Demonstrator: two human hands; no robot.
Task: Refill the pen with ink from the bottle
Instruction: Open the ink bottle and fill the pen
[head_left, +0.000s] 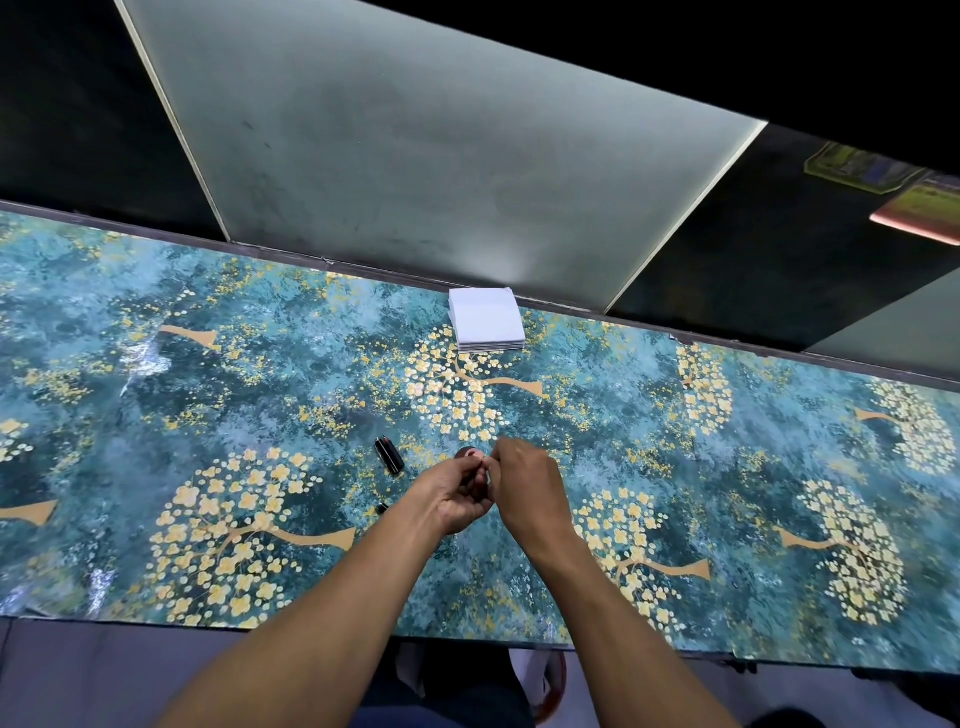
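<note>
Head view shows the person's left hand (460, 496) and right hand (524, 486) brought together over the teal table cover printed with yellow blossom trees (208, 395), the fingertips of both meeting at a small dark round object with a pale top (467, 454) that peeks out just beyond them; this is probably the ink bottle, though it is too small and too covered to be sure. The left fingers (475, 475) curl inward as if pinching something slim, and the right fingers (501, 452) bend down over the same spot, but what either hand actually grips is hidden, so it cannot be told. Just to the left of the left fingers lies a short black cylindrical pen part with a clip (390, 456), likely the cap, and a second small black piece (382, 508) shows beside the left wrist, apart from both hands. Well beyond the fingertips, at the far edge, sits a stack of white square paper napkins (487, 320), untouched. Judging from the loose parts, the pen is already taken apart and the filling itself seems under way or about to start; reassembly, wiping and capping are left.
</note>
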